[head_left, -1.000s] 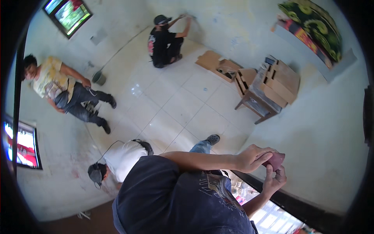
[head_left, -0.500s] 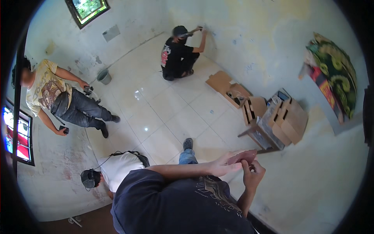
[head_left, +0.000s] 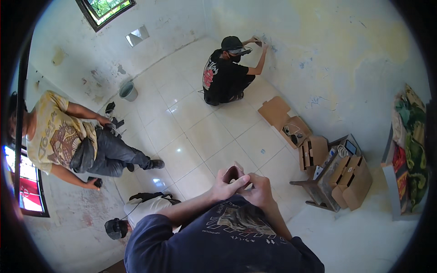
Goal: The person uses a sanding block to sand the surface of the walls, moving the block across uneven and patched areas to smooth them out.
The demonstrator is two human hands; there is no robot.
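Note:
A reddish-brown piece of sandpaper (head_left: pixel 233 174) is bent into a curve between my two hands, close in front of my chest. My left hand (head_left: pixel 224 187) grips it from the left, with the thumb laid across towards the other hand. On the right, my right hand (head_left: pixel 258 190) has its fingers curled in and pinches the paper's near right side. Both hands touch each other there. Part of the sheet is hidden behind the fingers.
A person in black (head_left: pixel 227 75) squats at the far wall, hands against it. Another in a yellow shirt (head_left: pixel 68 132) stands left, and one in white (head_left: pixel 150 211) bends low nearby. Around are a grey bucket (head_left: pixel 129 92), an open cardboard box (head_left: pixel 275 111) and a wooden stool (head_left: pixel 321 195) beside boxes.
My hands have come left and closer to my chest with the sandpaper, which was flatter and is now curved. The view has shifted; the person in yellow has a leg stretched further out.

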